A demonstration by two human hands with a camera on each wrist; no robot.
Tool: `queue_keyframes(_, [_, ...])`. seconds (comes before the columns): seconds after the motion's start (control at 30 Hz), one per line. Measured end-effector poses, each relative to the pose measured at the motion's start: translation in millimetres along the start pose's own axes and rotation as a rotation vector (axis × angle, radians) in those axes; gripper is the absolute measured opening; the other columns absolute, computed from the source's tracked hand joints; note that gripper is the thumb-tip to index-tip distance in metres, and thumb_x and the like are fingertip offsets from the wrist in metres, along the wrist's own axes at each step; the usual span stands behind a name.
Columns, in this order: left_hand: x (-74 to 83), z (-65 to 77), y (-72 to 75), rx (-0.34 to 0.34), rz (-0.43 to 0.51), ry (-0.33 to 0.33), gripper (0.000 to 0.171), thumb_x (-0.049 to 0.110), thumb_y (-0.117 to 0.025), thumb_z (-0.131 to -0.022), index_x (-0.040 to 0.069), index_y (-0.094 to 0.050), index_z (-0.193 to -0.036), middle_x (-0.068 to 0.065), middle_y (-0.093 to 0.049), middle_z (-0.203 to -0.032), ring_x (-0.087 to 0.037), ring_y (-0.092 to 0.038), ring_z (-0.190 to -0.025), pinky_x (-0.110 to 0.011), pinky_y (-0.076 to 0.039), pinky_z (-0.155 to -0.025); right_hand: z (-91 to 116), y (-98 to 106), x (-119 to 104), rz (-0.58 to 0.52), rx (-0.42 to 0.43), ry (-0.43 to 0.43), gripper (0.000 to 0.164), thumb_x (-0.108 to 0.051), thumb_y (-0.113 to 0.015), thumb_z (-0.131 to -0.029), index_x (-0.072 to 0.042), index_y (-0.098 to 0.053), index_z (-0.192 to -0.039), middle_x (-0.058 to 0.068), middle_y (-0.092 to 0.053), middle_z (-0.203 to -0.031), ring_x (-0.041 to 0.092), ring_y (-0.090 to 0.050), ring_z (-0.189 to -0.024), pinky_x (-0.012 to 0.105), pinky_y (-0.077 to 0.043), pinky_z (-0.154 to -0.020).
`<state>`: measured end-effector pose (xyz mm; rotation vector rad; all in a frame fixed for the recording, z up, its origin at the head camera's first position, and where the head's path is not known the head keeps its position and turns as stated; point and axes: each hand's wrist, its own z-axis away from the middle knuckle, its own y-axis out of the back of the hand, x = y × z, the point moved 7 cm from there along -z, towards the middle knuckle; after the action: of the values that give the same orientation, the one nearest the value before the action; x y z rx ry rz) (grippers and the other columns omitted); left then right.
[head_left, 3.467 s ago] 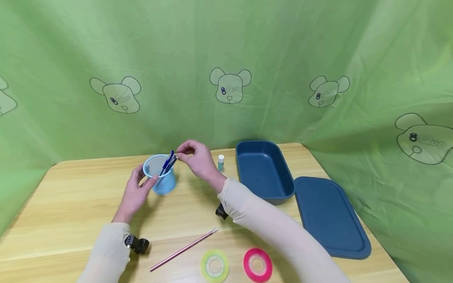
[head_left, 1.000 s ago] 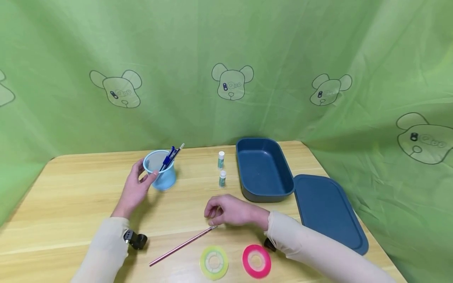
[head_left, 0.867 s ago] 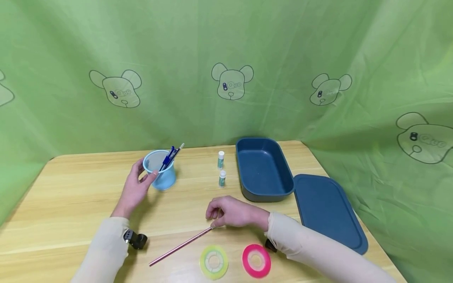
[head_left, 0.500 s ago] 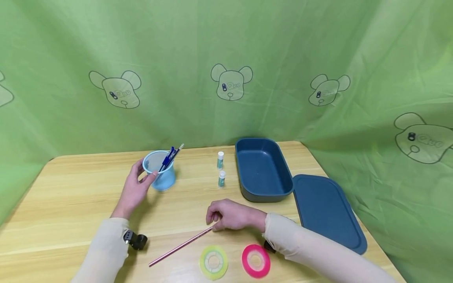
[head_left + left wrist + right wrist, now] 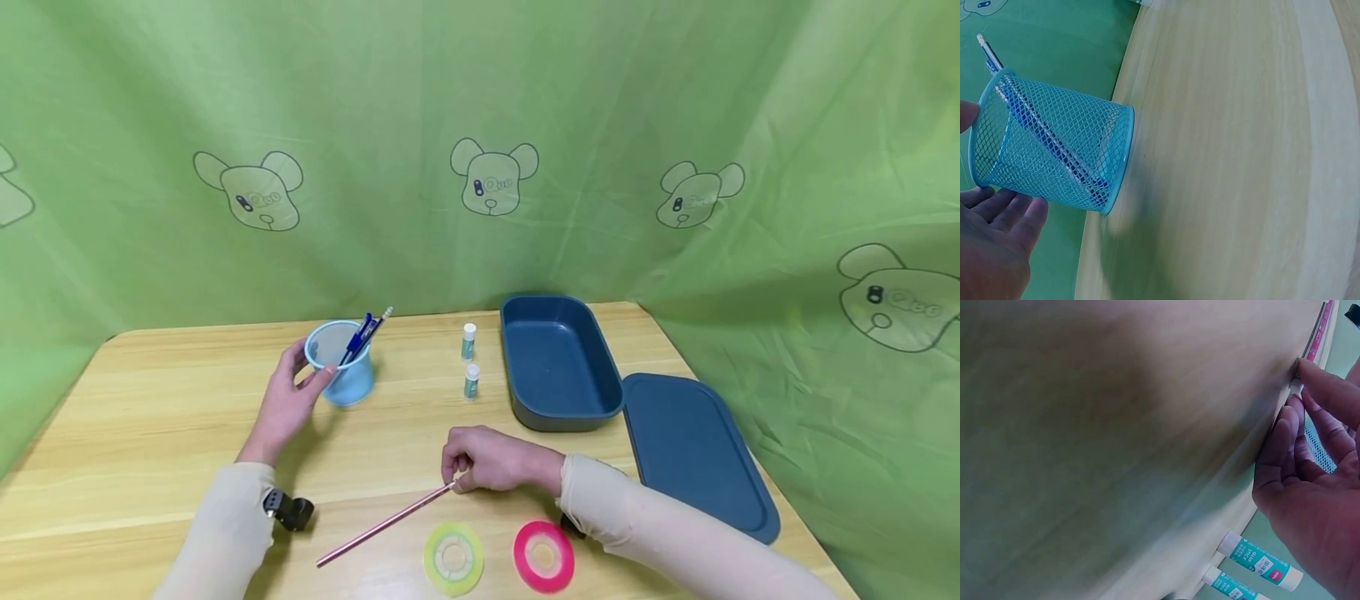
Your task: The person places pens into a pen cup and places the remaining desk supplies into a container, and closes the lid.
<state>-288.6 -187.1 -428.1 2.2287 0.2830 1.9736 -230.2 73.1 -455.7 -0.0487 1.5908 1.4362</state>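
Pencil, pink, lies aslant on the near part of the table, its eraser end aimed twd the far R corner. Your R hand has that end in a narrow pinch btwn thumb & fingers. Your L hand grips the lt-blue mesh cup nr its rim, thumb in front, fingers round the L side; cup's upright, close to the table's far edge, w/ a blue pen and a white-tipped pencil leaning R inside.

Btwn cup & box you've two upright glue sticks, teal labels, white caps: one nearer the far edge, the other closer to you. Blue box sits open nr the far edge, R half; its lid lies flat just beside it, along the table's R edge. Yellow-green tape roll & pink tape roll lie flat on the near part, R of the pink pencil, apart from each other.
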Motion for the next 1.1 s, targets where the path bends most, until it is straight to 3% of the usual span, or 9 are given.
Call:
queue_keyframes(0.2, [-0.6, -0.6, 0.7, 0.006, -0.004, -0.005, 0.072, 0.017, -0.062, -0.098, -0.006, -0.019, -0.151, -0.029, -0.029, -0.151, -0.039, -0.027, -0.140, -0.048, -0.027, -0.115, 0.0, 0.6, 2.1, -0.004, -0.015, -0.017, 0.016, -0.002, -0.076, -0.083, -0.017, -0.068, -0.084, -0.004, -0.055, -0.083, 0.006, -0.051, -0.077, 0.019, -0.047, -0.071])
queue_keyframes(0.5, [0.0, -0.3, 1.0, 0.006, 0.003, -0.005, 0.071, 0.017, -0.062, -0.098, -0.007, -0.020, -0.151, -0.029, -0.030, -0.150, -0.040, -0.028, -0.140, -0.050, -0.026, -0.115, 4.1, 7.8, 3.4, -0.145, -0.020, -0.056, 0.015, 0.000, -0.071, -0.087, -0.014, -0.067, -0.086, -0.006, -0.059, -0.073, 0.004, -0.052, -0.068, 0.020, -0.049, -0.062])
queue_keyframes(0.8, [-1.4, -0.8, 1.0, 0.000, -0.022, -0.001, 0.072, 0.020, -0.063, -0.097, -0.007, -0.022, -0.150, -0.028, -0.032, -0.150, -0.038, -0.029, -0.139, -0.047, -0.031, -0.113, 7.0, 26.0, 5.9, -0.281, 0.109, -0.050, 0.012, -0.004, -0.071, -0.088, -0.015, -0.070, -0.089, -0.004, -0.063, -0.076, 0.009, -0.056, -0.071, 0.023, -0.050, -0.065])
queue_keyframes(1.1, [-0.4, 1.4, 1.2, -0.008, -0.029, 0.019, 0.074, 0.023, -0.063, -0.098, -0.005, -0.021, -0.151, -0.028, -0.030, -0.151, -0.039, -0.028, -0.140, -0.048, -0.030, -0.113, 9.3, 56.5, 2.5, -0.444, 0.306, 0.014, 0.009, -0.003, -0.074, -0.086, -0.002, -0.069, -0.094, 0.005, -0.067, -0.087, 0.018, -0.061, -0.081, 0.025, -0.053, -0.072])
